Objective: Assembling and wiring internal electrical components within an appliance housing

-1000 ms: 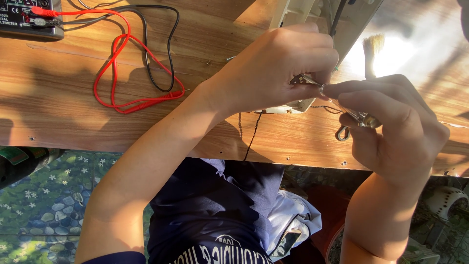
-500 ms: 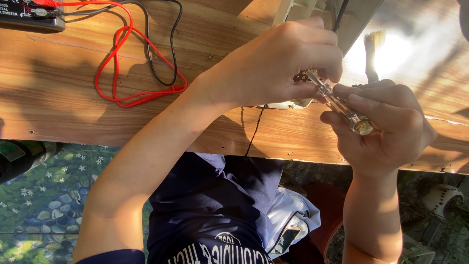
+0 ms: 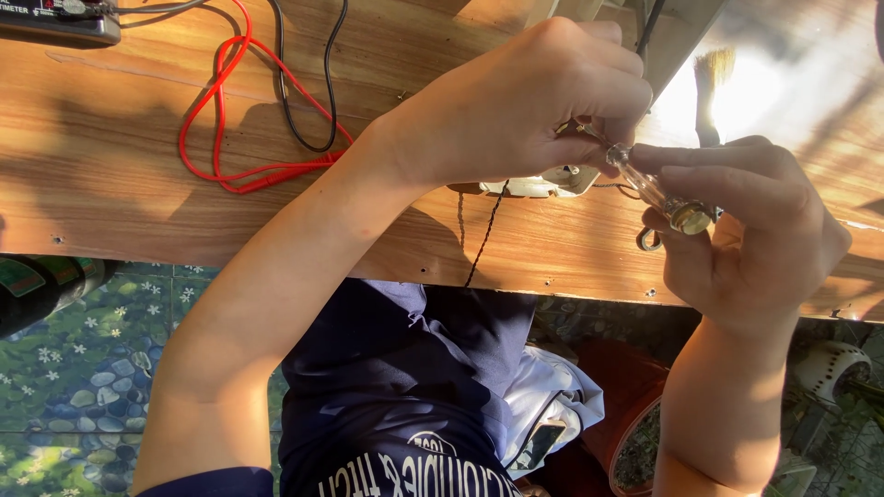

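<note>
My left hand [image 3: 543, 101] reaches over the wooden bench [image 3: 138, 184] and pinches a small metal part at the tip of a screwdriver. The screwdriver [image 3: 658, 195] has a clear handle and lies slanted in my right hand [image 3: 750, 230], which grips it with thumb and fingers. Both hands meet just above a white plastic device [image 3: 543, 184] that lies on the bench, mostly hidden under my left hand. A thin twisted wire [image 3: 483, 230] runs from the device towards the bench's near edge.
Red and black test leads [image 3: 244, 120] loop across the bench from a dark meter [image 3: 55, 18] at the top left. A small brush [image 3: 714, 78] lies in bright sunlight at the top right. A small metal ring [image 3: 649, 241] sits by my right hand.
My right hand has turned so that the screwdriver's clear handle shows between its fingers. Both hands have stayed together over the white device, shifting slightly.
</note>
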